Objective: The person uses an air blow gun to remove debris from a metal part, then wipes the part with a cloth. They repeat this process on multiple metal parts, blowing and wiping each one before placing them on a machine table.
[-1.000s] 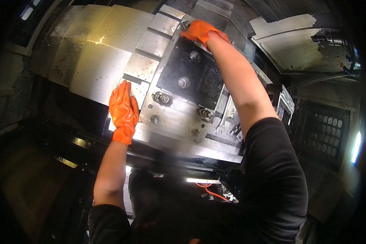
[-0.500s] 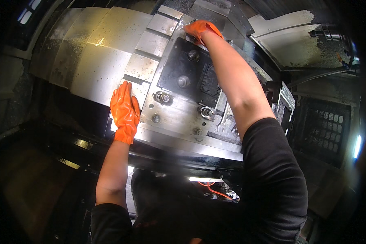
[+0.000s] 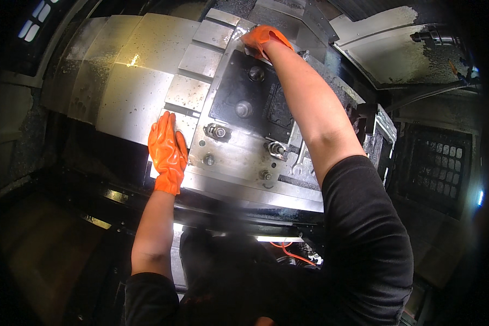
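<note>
**Operator:** Steel machine table [image 3: 239, 163], the bright bolted one under me, is what both hands are on. It lies tilted across the middle of the head view, with a black rectangular plate [image 3: 255, 103] fixed to its upper half. My left hand in its orange glove [image 3: 168, 152] lies flat on the table's near left edge, fingers straight and spread, gripping nothing.

**Spotter:** And the far hand?

**Operator:** My right hand, also orange-gloved [image 3: 263, 39], is at the black plate's far corner, fingers curled down over the edge there. I cannot tell whether they pinch something small.

**Spotter:** Advice?

**Operator:** I judge the reach is long, so I'd keep weight on the flat left palm and clear of the clamp bolts [image 3: 217, 131]. A silver open-ended spanner [image 3: 299, 160] lies loose by my right arm; I'd avoid brushing it.
</note>
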Motion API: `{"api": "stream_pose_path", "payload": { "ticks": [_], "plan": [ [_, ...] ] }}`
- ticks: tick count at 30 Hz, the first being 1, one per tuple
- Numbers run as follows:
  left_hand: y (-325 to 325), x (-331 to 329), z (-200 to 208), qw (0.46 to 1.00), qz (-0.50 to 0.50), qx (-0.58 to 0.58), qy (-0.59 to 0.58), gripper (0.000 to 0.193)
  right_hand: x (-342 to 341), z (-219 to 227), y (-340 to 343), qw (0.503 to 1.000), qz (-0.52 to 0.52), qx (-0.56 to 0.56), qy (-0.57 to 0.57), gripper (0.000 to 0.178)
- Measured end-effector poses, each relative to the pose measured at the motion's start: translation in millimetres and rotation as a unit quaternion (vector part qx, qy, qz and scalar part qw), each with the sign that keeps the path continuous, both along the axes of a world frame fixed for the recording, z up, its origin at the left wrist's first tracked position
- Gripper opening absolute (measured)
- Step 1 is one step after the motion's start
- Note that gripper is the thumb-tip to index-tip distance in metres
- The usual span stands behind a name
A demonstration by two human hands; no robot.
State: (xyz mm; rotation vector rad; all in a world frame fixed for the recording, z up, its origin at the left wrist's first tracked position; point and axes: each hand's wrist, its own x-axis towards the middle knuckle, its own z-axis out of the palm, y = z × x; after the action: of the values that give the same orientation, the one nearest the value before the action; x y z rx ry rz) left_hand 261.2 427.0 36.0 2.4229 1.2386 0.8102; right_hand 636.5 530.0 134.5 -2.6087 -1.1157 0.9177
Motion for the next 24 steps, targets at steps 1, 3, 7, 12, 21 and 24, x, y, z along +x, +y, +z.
{"api": "stream_pose_path", "payload": {
  "ticks": [1,3,7,12,21,24],
  "plan": [
    [0,0,0,1.000,0.000,0.002,0.002,0.048,1,-1,0,1.000,0.001,-0.001,0.004,0.039],
    [1,0,-1,1.000,-0.001,0.006,0.005,0.048,9,-9,1,1.000,0.001,0.005,0.013,0.039],
    [1,0,-4,1.000,-0.007,0.011,-0.006,0.048,20,-30,3,0.999,0.002,0.030,-0.020,0.040],
    [1,-1,-1,1.000,-0.001,0.013,-0.006,0.048,5,-9,2,1.000,-0.018,0.022,0.005,0.041],
    [0,0,0,1.000,-0.003,0.013,0.002,0.048,28,-52,14,0.997,0.010,0.014,-0.071,0.041],
    [1,-2,-1,1.000,-0.001,0.006,-0.002,0.048,3,-13,6,0.999,-0.037,0.015,0.001,0.040]
  ]
}}
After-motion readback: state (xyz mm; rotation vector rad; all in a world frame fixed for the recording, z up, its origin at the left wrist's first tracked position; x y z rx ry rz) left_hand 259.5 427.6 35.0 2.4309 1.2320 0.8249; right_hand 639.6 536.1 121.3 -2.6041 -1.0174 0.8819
